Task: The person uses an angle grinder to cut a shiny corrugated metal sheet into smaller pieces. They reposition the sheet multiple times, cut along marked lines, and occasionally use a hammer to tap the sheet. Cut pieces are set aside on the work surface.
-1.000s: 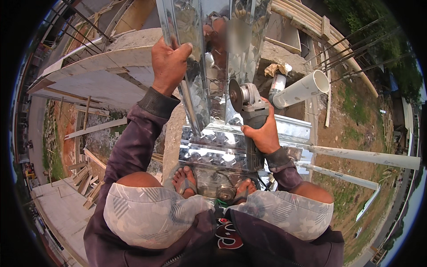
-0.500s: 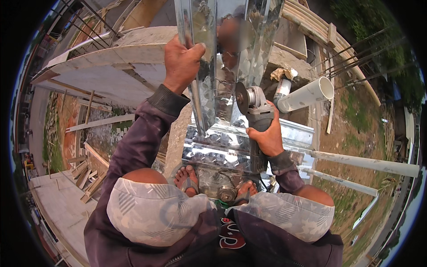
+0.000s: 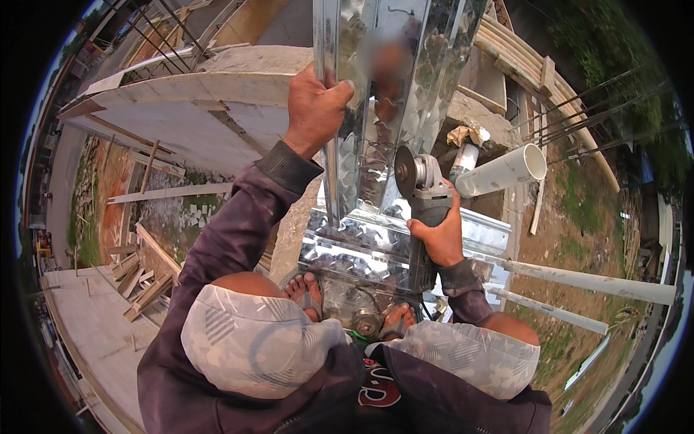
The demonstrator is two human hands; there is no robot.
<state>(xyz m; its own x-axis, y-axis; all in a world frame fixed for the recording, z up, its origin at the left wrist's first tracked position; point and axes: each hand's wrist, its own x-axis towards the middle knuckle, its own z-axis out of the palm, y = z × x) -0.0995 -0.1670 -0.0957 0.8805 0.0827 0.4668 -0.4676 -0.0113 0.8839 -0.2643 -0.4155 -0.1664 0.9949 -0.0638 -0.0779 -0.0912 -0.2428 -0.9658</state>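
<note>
My left hand (image 3: 316,108) is closed around the left edge of a shiny ribbed metal sheet (image 3: 390,126), which rises away from me. In my right hand (image 3: 442,235) is a grey angle grinder (image 3: 428,207), its body pointing down toward my feet. The grinder's round disc (image 3: 405,172) is beside the right part of the sheet; whether the two touch I cannot tell. Below the sheet's near end, more shiny metal sheeting (image 3: 354,257) lies crosswise in front of my feet.
My sandalled feet (image 3: 303,291) stand close to the sheeting. To the right are a wide white pipe (image 3: 499,172), long pale poles (image 3: 593,281) and thin rods (image 3: 578,119). A concrete ledge (image 3: 246,61) runs at the left, with timber pieces (image 3: 144,289) on lower ground.
The whole view has shifted slightly, so the sheet, grinder and pipe appear a little lower and farther right. Both hands keep their hold.
</note>
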